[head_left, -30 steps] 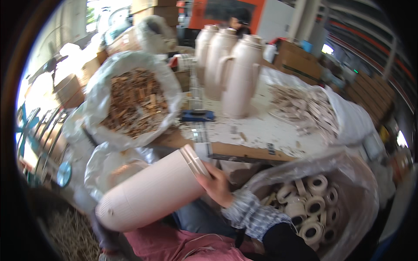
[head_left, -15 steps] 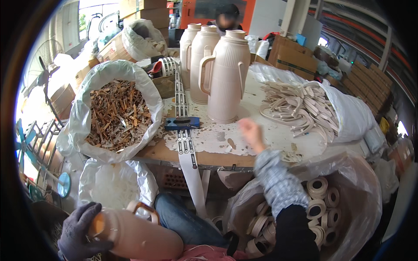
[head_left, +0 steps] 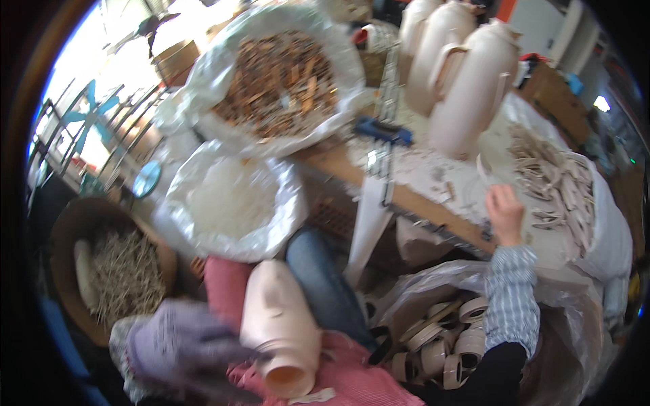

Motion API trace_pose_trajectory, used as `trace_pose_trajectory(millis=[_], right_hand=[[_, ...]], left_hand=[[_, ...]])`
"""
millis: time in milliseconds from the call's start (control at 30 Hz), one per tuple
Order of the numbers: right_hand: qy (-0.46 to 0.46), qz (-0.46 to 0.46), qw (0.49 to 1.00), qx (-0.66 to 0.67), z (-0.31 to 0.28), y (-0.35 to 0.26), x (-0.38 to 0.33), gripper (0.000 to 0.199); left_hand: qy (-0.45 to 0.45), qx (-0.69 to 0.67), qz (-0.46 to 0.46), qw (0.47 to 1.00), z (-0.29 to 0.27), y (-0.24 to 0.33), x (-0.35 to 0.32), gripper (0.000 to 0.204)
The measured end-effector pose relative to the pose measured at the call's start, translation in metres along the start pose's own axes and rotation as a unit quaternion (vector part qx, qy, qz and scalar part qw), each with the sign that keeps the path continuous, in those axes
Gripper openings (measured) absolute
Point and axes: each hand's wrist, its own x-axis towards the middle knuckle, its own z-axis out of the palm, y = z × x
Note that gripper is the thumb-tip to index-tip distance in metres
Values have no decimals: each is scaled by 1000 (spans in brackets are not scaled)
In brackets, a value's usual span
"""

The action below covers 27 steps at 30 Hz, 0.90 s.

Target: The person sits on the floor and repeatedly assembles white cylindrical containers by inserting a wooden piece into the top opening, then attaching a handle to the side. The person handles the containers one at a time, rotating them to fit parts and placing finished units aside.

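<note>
Currently, the left hand (head_left: 179,345), in a purple-grey glove, lies low at the near left, its fingers wrapped around the lower end of a cream flask body (head_left: 279,328). The flask body rests across the person's lap on a pink cloth (head_left: 379,379), with its long axis running near to far: the open mouth points toward the near edge of the view and the rounded end points far, toward the bench (head_left: 406,196). The glove is motion-blurred, so the exact finger placement cannot be told.

The right hand (head_left: 506,213), bare, reaches to the near right part of the bench beside a heap of pale curved handle pieces (head_left: 555,183) lying on white plastic sheeting. Its fingers are curled around a thin pale curved strip (head_left: 482,169) that rises from the hand.

Packages, by place:
- Far centre: a clear plastic bag (head_left: 284,74), mouth open, holding brown slivers.
- Left centre, below the bench: a white plastic bag (head_left: 230,199) of white material.
- Near right: a clear plastic bag (head_left: 433,331) holding cream ring-shaped parts.
- Near left: a round brown basket (head_left: 108,271) with straw-coloured sticks.

Three finished cream flasks (head_left: 467,88) with handles stand upright at the far right of the bench. A blue tool (head_left: 382,130) lies just left of them.
</note>
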Motion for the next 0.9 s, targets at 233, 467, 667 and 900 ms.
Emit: trace_pose_trajectory(millis=[233,467,667,900], right_hand=[[92,181,554,807,-68,-243,32,17],[44,144,583,798,13,-307,-27,51],[-97,250,470,841,4,-333,-72,21],[-194,294,376,857,4,-358,-83,23]], left_hand=[[305,408,69,858,45,-32,104,51],[333,-481,-346,734,49,-7,47,27],[267,-449,-399,754,79,-26,17,39],[352,-399,-405,744,123,-45,-30,17]])
